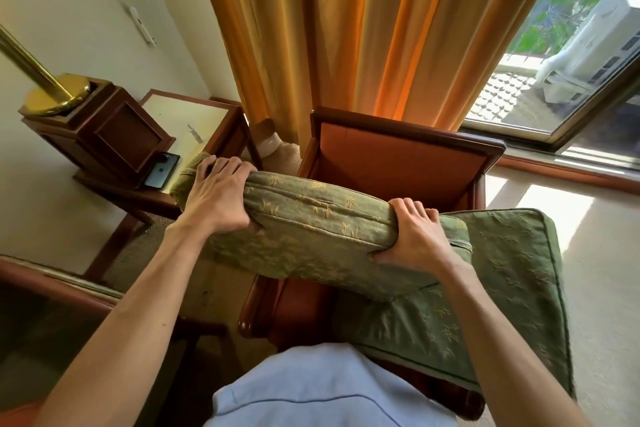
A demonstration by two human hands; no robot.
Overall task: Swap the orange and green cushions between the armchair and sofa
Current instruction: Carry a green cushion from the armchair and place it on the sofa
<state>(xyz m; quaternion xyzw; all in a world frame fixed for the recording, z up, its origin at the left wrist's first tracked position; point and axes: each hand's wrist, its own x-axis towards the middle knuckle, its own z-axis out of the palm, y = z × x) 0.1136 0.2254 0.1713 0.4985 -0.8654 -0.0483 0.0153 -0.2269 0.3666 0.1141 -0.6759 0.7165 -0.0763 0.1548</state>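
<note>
I hold a green cushion (311, 218) with a gold leaf pattern edge-up over the wooden armchair (408, 135). My left hand (216, 196) grips its left end and my right hand (412, 236) grips its right end. The armchair has orange upholstery on its back, and its seat is largely hidden by the cushions. A second green cushion (498, 288) lies tilted across the chair's right arm and front, under the held one. No orange cushion is in view.
A wooden side table (194, 111) with a white top stands left of the chair, carrying a wooden box (114, 132), a brass lamp base (57, 97) and a phone (162, 170). Orange curtains (363, 28) hang behind. A window (571, 45) is at right. A sofa arm (52, 274) shows at lower left.
</note>
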